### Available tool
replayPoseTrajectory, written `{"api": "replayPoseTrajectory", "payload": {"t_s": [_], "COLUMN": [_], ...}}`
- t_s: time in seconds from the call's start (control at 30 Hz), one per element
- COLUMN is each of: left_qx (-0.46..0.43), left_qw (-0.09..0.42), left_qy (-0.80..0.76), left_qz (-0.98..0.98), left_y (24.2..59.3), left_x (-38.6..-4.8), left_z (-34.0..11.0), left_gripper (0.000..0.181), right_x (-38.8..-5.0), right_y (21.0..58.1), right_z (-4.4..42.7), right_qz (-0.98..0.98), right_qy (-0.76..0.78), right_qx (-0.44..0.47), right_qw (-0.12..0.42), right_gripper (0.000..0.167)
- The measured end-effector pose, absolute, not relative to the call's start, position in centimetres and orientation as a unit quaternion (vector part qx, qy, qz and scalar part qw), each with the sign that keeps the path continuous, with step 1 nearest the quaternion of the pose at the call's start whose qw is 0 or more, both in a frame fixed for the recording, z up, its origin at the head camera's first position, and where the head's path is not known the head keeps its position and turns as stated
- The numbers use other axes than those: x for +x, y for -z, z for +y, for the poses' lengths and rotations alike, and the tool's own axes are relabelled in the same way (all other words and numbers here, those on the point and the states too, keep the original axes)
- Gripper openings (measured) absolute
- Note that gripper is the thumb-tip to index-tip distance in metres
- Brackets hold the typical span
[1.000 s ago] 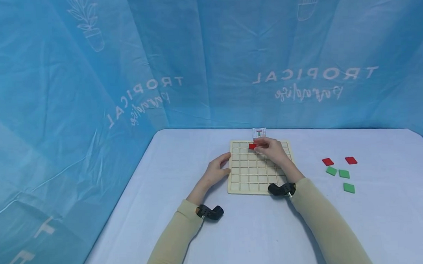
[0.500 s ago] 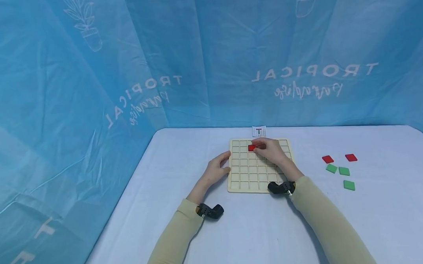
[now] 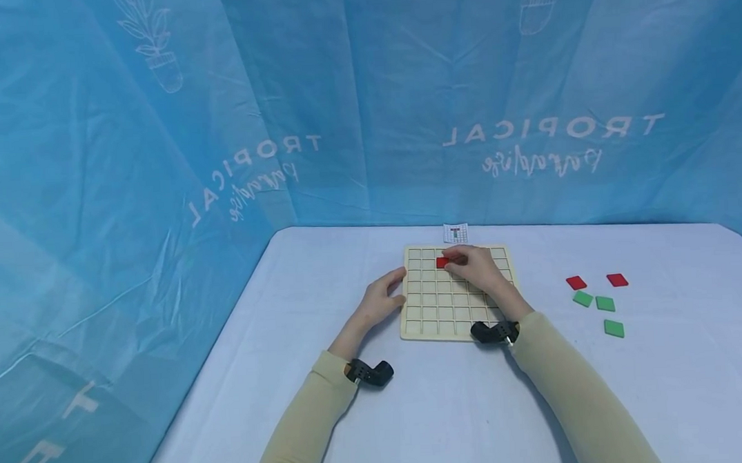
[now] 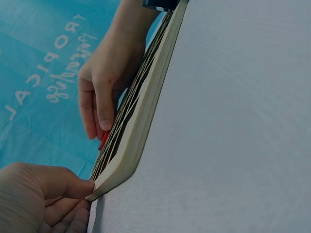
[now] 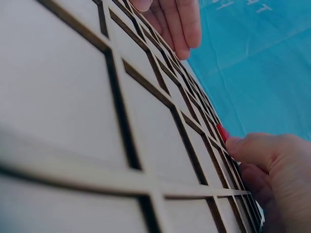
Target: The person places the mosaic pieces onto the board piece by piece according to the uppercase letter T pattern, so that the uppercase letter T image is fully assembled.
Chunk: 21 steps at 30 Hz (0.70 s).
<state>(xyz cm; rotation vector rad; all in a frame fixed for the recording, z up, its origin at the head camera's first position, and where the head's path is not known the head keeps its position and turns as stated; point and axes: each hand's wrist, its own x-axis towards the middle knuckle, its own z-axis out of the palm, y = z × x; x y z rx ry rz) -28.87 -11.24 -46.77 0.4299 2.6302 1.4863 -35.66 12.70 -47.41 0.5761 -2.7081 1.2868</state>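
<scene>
A pale wooden grid board (image 3: 429, 310) lies on the white table. My right hand (image 3: 480, 268) reaches over its far part and pinches a red square tile (image 3: 441, 262) at the second row from the far edge. Whether the tile sits down in a cell is hard to tell; fingers cover its right side. The same tile (image 5: 222, 132) shows as a red sliver by the thumb in the right wrist view. At the board's left edge rests my left hand (image 3: 377, 304), thumb and fingers spread along the rim. In the left wrist view that thumb (image 4: 73, 186) touches the board's corner.
Right of the board lie two red tiles (image 3: 618, 280) and three green tiles (image 3: 614, 328). A small card (image 3: 455, 233) printed with a coloured grid pattern lies behind the board. Blue curtains (image 3: 403, 106) hang at the back and left of the table.
My right hand has drawn the red tile slightly toward me, from around the first row to the second. The left hand stays at the board's edge, and the loose tiles lie as before.
</scene>
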Motion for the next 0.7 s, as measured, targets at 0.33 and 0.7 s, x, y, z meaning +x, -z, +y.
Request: {"api": "replayPoseTrajectory", "payload": {"t_s": [0.33,0.7], "left_qx": [0.141,0.146], "left_qw": [0.044,0.04], "left_qy": [-0.484,-0.479], "left_qz": [0.863,0.865], "left_y": [46.8,47.1], "left_x": [-28.7,-29.0], "left_z": [-11.3,-11.4], "left_gripper": [0.06,0.059], "right_x": [-35.6,-33.2], "right_y": [46.6,42.9], "right_z": [13.2,20.0], "right_qz": [-0.825,-0.764], "right_qy": [-0.55,-0.628], "right_qx": [0.129,0.135], "right_qw": [0.039,0.062], "right_gripper": [0.038,0.052]}}
